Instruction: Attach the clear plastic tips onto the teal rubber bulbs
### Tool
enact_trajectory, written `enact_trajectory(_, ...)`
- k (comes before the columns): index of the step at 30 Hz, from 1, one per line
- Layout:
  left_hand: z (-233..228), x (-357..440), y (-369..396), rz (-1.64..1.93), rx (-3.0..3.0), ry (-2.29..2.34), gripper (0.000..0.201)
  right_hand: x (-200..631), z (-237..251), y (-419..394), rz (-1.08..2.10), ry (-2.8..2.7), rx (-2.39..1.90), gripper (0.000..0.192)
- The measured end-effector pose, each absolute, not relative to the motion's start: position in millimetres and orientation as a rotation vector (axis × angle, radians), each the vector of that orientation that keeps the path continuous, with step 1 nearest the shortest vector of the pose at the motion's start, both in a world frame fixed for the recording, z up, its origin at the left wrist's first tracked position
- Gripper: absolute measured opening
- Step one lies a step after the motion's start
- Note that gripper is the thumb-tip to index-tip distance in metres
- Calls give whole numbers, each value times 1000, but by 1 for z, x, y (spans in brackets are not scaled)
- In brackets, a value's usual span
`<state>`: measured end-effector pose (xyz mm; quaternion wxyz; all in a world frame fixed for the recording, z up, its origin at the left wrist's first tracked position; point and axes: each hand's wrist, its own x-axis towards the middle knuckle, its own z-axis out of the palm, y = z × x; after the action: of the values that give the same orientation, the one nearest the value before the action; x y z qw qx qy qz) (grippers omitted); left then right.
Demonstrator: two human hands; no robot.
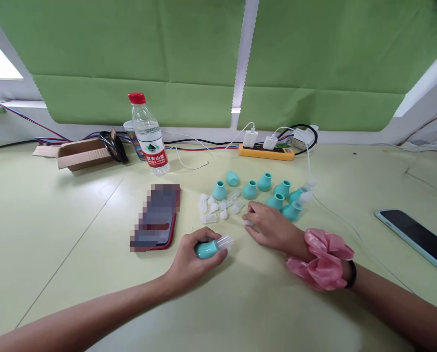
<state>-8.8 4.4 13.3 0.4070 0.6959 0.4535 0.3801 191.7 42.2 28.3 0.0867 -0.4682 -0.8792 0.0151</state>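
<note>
I see my left hand (192,256) curled shut around a teal bulb with a clear tip (213,247), just right of the red-cased phone (155,220). My right hand (271,227), fingers loosely bent, pinches a small white piece (248,223), farther right of that phone, beside loose teal bulbs (264,193) and white pieces (214,208).

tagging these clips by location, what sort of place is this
Probably a worktable for small-parts assembly, not a home. A wide pale table holds many identical teal bulbs and clear tips, with a power strip along the wall; the left hand holds one bulb.
</note>
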Motion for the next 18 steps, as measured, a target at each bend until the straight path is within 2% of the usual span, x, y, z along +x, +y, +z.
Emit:
enact_trajectory(6,13,-11,5,873,1584,1115,22,187,48,29,1055,-2002,-1035,20)
enact_trajectory(8,13,-11,5,875,1575,1102,23,184,47,27,1270,-1840,-977,21)
enact_trajectory(12,13,-11,5,882,1616,1084,23,180,38,27,1458,-1709,-933,21)
enact_trajectory(18,14,-11,3,930,1705,1142,21,177,32,29,1533,-1671,-958,19)
